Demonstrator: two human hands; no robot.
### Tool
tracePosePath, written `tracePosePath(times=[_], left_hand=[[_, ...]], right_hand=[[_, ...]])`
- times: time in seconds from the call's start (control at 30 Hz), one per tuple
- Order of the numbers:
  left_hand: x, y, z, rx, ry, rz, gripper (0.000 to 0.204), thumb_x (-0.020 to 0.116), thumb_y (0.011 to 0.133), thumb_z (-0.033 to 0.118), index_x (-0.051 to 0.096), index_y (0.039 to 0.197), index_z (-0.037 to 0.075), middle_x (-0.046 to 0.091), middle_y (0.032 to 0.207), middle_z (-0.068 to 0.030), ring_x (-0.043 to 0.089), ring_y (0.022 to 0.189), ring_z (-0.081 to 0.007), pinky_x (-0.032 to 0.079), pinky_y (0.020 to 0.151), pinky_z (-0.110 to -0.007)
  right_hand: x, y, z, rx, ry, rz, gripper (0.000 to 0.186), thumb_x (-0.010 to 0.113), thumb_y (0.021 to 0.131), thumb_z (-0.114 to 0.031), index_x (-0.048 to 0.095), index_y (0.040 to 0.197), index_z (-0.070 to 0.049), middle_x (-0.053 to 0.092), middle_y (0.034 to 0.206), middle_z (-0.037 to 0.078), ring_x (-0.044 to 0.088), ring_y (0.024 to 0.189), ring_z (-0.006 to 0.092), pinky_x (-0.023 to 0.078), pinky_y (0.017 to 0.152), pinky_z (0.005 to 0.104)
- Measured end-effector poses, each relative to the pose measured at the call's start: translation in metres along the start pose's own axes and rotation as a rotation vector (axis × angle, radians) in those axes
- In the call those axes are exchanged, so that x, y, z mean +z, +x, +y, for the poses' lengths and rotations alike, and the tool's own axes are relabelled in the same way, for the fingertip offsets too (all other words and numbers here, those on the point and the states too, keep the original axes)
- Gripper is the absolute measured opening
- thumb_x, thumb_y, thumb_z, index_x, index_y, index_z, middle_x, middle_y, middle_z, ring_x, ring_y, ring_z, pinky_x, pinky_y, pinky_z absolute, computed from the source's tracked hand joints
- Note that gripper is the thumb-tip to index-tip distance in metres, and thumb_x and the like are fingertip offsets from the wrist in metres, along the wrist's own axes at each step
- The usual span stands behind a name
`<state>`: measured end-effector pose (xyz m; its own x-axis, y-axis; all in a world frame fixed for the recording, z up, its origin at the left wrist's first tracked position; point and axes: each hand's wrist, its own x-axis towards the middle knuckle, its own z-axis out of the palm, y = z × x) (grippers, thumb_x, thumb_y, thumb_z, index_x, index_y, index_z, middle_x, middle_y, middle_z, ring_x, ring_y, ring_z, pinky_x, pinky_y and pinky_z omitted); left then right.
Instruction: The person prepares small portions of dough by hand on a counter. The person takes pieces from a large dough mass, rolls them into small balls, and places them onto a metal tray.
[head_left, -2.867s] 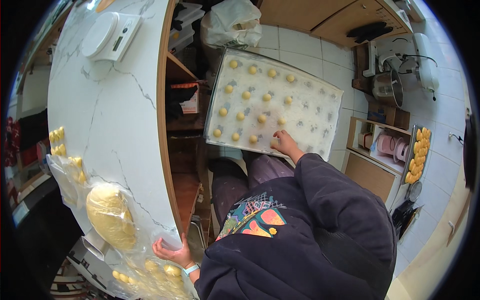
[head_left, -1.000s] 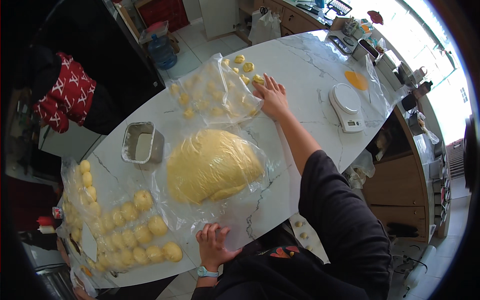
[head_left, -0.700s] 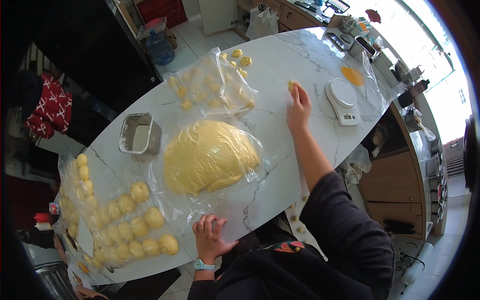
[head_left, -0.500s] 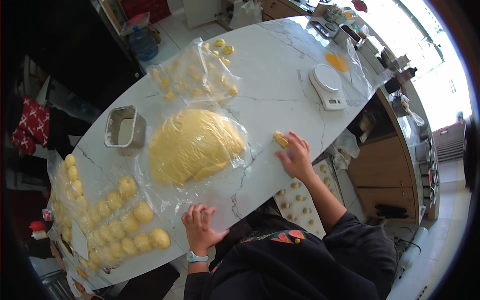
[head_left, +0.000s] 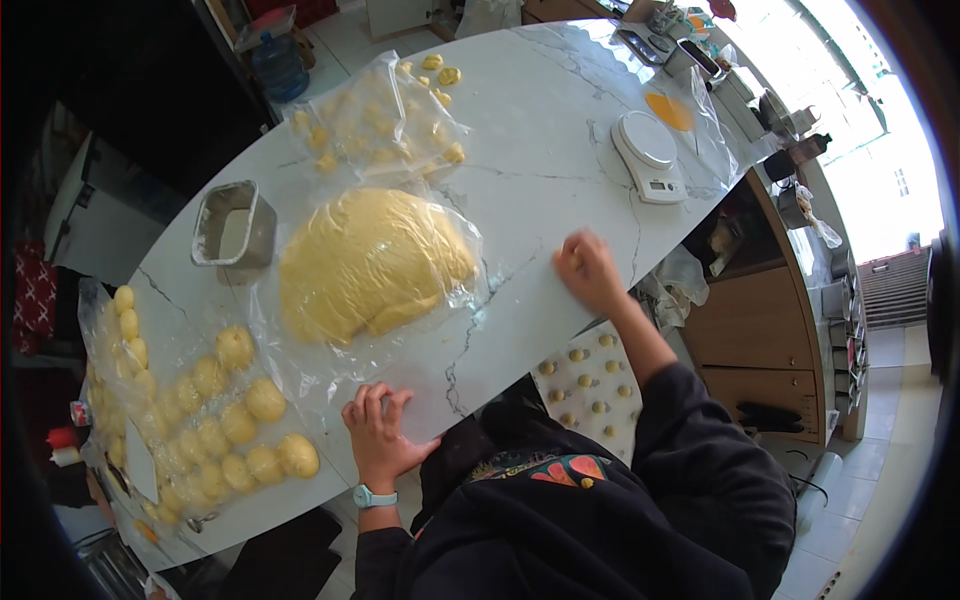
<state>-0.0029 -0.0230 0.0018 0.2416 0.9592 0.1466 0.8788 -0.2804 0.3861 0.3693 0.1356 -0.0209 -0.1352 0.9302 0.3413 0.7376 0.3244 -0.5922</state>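
Observation:
My right hand [head_left: 592, 274] is curled over a small piece of yellow dough [head_left: 576, 259] on the marble-patterned table; the fingers hide most of it. My left hand [head_left: 378, 428] rests at the near table edge with its fingers bent and apart, holding nothing. Between the hands and the far side lies a large mound of yellow dough [head_left: 370, 265] under clear plastic. Smooth dough balls [head_left: 238, 422] sit in rows at the left, partly beneath plastic. Beyond the mound, a plastic sheet [head_left: 375, 125] covers several rough dough pieces.
A metal loaf pan [head_left: 262, 235] stands left of the mound. A white kitchen scale [head_left: 660, 188] is at the right, with an orange scraper [head_left: 668, 112] behind it. Below the table's near edge is a tray [head_left: 590, 405] of small balls. A water jug [head_left: 280, 68] stands beyond the table.
My right hand has gone from extended fingers touching the dough piece to curling over it. The left hand stays at the table edge. The whole view has shifted slightly.

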Motion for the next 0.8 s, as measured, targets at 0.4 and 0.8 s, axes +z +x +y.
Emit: tracePosePath(times=[0.4, 0.8], left_hand=[[0.002, 0.004, 0.001, 0.0, -0.008, -0.015, 0.075, 0.089, 0.046, 0.04, 0.056, 0.11, 0.022, 0.046, 0.117, -0.0054, 0.043, 0.122, -0.0288, 0.032, 0.098, -0.047], [0.003, 0.004, 0.003, 0.009, -0.011, -0.006, 0.075, 0.09, 0.045, 0.039, 0.056, 0.11, 0.022, 0.046, 0.116, -0.0052, 0.043, 0.122, -0.0284, 0.032, 0.098, -0.046]], right_hand=[[0.002, 0.025, 0.012, -0.01, -0.238, 0.163, 0.012, 0.061, 0.085, -0.01, 0.05, 0.088, -0.006, 0.055, 0.081, 0.012, 0.057, 0.081, 0.032, 0.046, 0.072, 0.0406], [0.009, 0.044, 0.016, -0.004, -0.256, 0.16, 0.009, 0.057, 0.086, -0.007, 0.049, 0.09, -0.006, 0.056, 0.086, 0.013, 0.058, 0.088, 0.0332, 0.046, 0.078, 0.0415]])
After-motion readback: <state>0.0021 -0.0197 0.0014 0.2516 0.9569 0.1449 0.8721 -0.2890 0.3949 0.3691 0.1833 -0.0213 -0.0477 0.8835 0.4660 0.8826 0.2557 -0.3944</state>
